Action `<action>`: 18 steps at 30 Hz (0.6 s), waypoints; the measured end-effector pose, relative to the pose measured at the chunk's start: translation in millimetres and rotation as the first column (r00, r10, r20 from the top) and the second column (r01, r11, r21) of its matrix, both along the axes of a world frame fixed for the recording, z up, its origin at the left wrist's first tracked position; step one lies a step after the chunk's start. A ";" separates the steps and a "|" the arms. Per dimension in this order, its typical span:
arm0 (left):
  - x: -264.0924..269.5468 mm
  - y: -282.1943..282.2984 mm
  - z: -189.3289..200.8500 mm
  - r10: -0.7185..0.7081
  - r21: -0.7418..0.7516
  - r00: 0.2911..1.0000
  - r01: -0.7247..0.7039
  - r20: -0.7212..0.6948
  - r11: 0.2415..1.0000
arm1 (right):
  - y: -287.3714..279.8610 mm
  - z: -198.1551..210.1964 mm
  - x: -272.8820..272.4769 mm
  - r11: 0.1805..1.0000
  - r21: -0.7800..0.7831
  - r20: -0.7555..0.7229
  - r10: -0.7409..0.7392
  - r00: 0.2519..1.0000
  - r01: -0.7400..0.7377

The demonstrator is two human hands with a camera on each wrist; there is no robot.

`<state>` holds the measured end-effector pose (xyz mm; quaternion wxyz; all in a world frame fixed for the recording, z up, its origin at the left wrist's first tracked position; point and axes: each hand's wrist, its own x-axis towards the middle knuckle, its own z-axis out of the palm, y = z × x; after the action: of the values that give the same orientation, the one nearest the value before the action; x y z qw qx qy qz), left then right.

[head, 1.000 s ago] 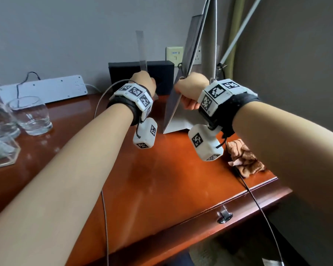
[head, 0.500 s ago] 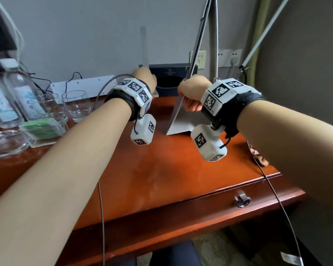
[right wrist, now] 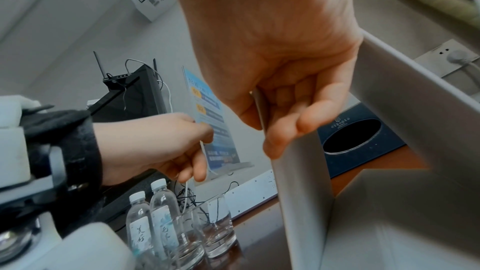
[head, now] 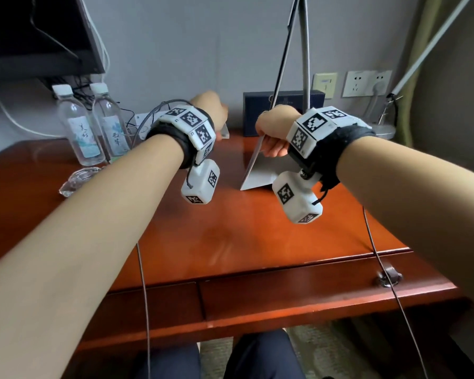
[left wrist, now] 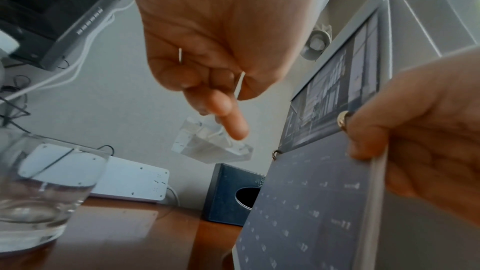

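A grey tent-style desk calendar [head: 257, 176] stands on the wooden desk [head: 230, 228]. My right hand [head: 274, 129] pinches the left edge of its front panel, thumb on one face and fingers on the other [right wrist: 280, 89]. The date grid and a photo page show in the left wrist view [left wrist: 311, 202]. My left hand [head: 211, 108] grips the thin upright sheet of a clear acrylic sign stand, which carries a blue leaflet [right wrist: 215, 118]. Its clear base [left wrist: 213, 147] hangs below my fingers, left of the calendar.
Two water bottles [head: 93, 127], drinking glasses [right wrist: 215, 233] and a glass ashtray [head: 80, 179] stand at the left. A dark tissue box [head: 257, 113], a white power strip [left wrist: 130, 178] and a lamp base [head: 383, 129] line the wall. A screen [head: 33, 36] hangs top left.
The head view has pulled back and swung left, so the bottles and screen now show. Both hands keep their holds on the sign stand and the calendar.
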<state>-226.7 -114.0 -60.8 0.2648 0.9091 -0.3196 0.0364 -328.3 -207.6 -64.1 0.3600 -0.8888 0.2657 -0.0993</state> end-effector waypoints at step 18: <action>23.0 80.5 9.1 0.091 -0.007 0.992 -0.091 0.084 0.996 | 50.9 2.7 25.5 0.961 0.277 0.021 -0.028 0.999 0.021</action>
<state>-203.7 -33.5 -51.7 0.2506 0.9199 -0.2888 0.0872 -302.8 -156.7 -61.4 0.4827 -0.8251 0.2837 -0.0766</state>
